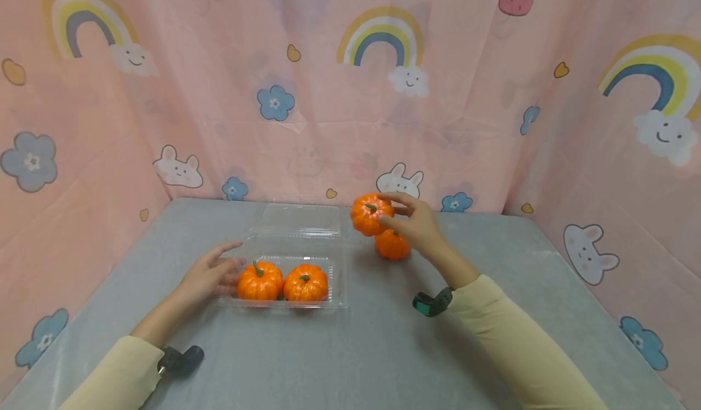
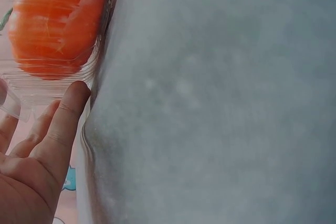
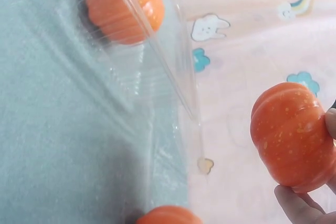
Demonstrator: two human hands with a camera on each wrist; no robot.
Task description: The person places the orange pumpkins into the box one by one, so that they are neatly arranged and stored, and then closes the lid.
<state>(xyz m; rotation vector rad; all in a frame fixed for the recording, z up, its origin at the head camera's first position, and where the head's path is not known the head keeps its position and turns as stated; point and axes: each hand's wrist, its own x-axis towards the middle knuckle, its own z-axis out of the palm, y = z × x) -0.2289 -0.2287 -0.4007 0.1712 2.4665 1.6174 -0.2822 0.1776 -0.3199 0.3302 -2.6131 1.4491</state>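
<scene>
My right hand holds a small orange toy pumpkin with a green stem, raised off the table between thumb and fingers. In the right wrist view the held pumpkin shows its ribbed side. Beneath it, another pumpkin sits on the table, partly hidden. To the left lies a clear plastic clamshell box, its lid laid back. Two pumpkins, the left one and the right one, sit side by side in it. My left hand rests by the box's left wall, fingers extended.
The grey-covered table is enclosed by pink printed curtains at the back and both sides. The transparent lid stretches toward the back edge of the table. Each wrist wears a dark camera band.
</scene>
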